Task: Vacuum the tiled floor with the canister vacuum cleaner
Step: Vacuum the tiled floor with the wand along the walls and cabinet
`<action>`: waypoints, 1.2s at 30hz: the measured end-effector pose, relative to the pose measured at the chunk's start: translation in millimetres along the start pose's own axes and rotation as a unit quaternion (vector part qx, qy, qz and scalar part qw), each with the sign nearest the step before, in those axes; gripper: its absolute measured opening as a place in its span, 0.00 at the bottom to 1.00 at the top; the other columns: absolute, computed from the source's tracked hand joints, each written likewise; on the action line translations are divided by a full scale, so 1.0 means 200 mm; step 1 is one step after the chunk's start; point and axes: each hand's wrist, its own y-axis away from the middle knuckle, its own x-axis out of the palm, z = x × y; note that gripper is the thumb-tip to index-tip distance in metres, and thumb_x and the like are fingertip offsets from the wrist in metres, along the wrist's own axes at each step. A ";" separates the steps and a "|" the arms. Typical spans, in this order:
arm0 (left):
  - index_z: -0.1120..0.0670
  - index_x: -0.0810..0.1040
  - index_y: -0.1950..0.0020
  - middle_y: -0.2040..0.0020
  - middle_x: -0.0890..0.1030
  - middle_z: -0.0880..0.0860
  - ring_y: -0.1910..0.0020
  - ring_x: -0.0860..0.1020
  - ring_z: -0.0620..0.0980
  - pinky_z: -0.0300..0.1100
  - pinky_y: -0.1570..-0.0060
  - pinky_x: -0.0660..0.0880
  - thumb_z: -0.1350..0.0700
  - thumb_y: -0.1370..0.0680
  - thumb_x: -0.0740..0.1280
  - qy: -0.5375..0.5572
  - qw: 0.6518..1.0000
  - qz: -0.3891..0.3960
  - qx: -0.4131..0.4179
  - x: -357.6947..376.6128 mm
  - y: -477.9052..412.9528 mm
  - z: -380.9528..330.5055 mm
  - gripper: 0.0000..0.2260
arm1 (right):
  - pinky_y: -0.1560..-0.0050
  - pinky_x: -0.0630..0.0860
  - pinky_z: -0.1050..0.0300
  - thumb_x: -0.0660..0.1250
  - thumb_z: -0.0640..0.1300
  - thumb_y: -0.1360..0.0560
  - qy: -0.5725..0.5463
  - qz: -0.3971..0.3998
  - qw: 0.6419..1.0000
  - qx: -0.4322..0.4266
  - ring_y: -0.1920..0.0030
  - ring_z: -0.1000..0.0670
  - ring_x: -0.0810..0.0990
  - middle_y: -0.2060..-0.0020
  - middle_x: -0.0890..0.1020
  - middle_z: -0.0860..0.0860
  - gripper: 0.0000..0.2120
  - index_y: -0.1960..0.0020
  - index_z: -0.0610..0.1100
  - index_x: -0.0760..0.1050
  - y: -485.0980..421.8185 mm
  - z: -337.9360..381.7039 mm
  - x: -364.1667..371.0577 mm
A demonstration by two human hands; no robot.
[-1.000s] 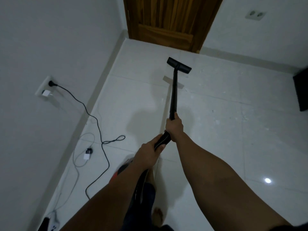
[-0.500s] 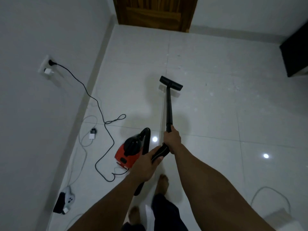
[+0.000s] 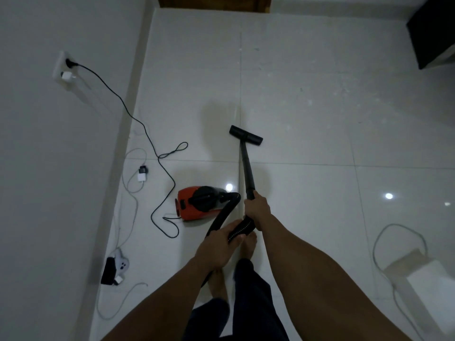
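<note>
Canister vacuum cleaner left of wand; right hand, left hand both clenched around wand.

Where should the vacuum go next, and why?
Probably push the floor nozzle forward and a little right. Both hands, left hand and right hand, hold the wand, and pale specks dot the tiles ahead.

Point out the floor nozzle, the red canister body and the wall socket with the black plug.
floor nozzle (image 3: 246, 135), head view, middle of the black head's top.
red canister body (image 3: 188, 204), head view, red shell left of the black top cap.
wall socket (image 3: 61, 67), head view, white faceplate just left of the black plug.
</note>
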 end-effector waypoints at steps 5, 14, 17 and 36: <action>0.42 0.66 0.24 0.32 0.76 0.46 0.37 0.74 0.39 0.37 0.35 0.70 0.44 0.18 0.62 -0.001 1.000 0.007 0.001 0.02 -0.02 0.01 0.22 | 0.46 0.81 0.43 0.60 0.46 0.24 -0.004 -0.003 1.000 0.000 0.47 0.39 0.81 0.45 0.80 0.43 0.25 0.27 0.49 0.67 -0.03 -0.04 0.01; 0.41 0.67 0.26 0.40 0.81 0.49 0.42 0.79 0.50 0.46 0.40 0.77 0.42 0.18 0.59 0.000 1.000 0.022 -0.009 0.07 -0.42 -0.20 0.20 | 0.47 0.79 0.49 0.59 0.40 0.21 0.052 -0.007 0.999 -0.006 0.43 0.40 0.79 0.37 0.76 0.40 0.29 0.21 0.44 0.58 -0.40 0.11 -0.25; 0.45 0.66 0.24 0.43 0.82 0.58 0.47 0.81 0.57 0.31 0.61 0.73 0.47 0.16 0.60 0.026 0.999 0.023 -0.024 0.08 -0.59 -0.38 0.20 | 0.50 0.78 0.52 0.60 0.39 0.21 0.077 0.012 0.997 -0.010 0.43 0.40 0.78 0.36 0.76 0.40 0.30 0.20 0.44 0.57 -0.58 0.19 -0.40; 0.45 0.65 0.23 0.41 0.82 0.57 0.46 0.82 0.60 0.46 0.50 0.77 0.47 0.17 0.61 0.092 0.991 -0.032 -0.096 -0.27 -1.81 -1.16 0.22 | 0.53 0.77 0.53 0.61 0.39 0.21 0.187 0.069 0.978 -0.057 0.45 0.41 0.79 0.40 0.76 0.41 0.28 0.22 0.44 0.61 -1.61 1.16 -1.06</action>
